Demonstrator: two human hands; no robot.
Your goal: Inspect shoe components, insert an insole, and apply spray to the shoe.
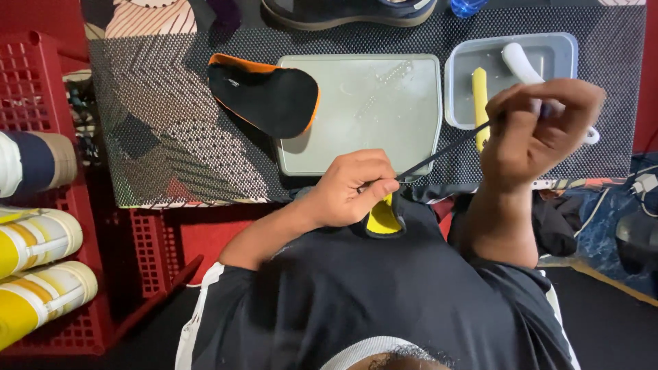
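Your left hand [346, 188] clamps its grip on a black-and-yellow shoe piece [382, 218] while your right hand [538, 130] pinches the thin black lace [442, 154] taut.

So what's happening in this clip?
A person is working on a black and yellow shoe held close against their body. The left hand steadies it, while the right hand pulls a dark lace taut, up and away from it. On the patterned mat ahead, a black insole with an orange edge lies partly over a flat grey tray, and a grey tub holds a yellow tool.
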